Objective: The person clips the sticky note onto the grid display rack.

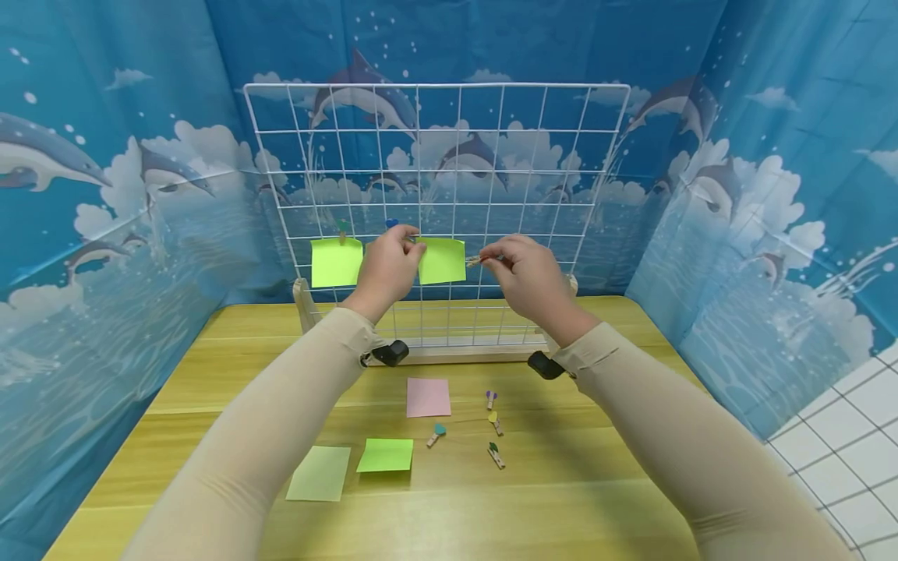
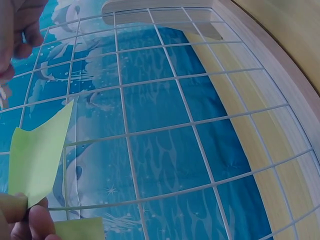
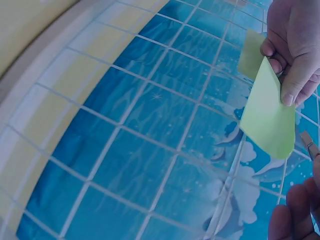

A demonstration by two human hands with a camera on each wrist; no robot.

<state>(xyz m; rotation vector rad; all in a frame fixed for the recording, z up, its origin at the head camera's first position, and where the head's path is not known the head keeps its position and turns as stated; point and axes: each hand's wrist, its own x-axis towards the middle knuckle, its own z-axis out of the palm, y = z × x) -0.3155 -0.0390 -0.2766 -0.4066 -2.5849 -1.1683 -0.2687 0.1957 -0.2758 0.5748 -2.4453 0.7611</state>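
Note:
My left hand [image 1: 389,269] pinches a bright green sticky note [image 1: 443,261] by its left edge, holding it up against the white wire grid [image 1: 459,171]. To the right of that note, my right hand [image 1: 531,280] pinches a small wooden clothespin [image 1: 473,261]; its tip also shows in the right wrist view. The clothespin stands just apart from the note. Another green sticky note [image 1: 337,265] hangs on the grid at the left, under a clothespin with a green top [image 1: 342,231]. A blue-topped clip [image 1: 391,223] shows just above my left hand, its lower part hidden.
On the wooden table [image 1: 561,483] lie a pink sticky note [image 1: 428,398], a pale green note [image 1: 319,474] and a bright green one [image 1: 386,455]. Several clothespins lie nearby, topped teal [image 1: 439,429], purple [image 1: 491,396], yellow [image 1: 493,418] and dark green [image 1: 494,447]. A dolphin-print curtain [image 1: 91,312] surrounds the table.

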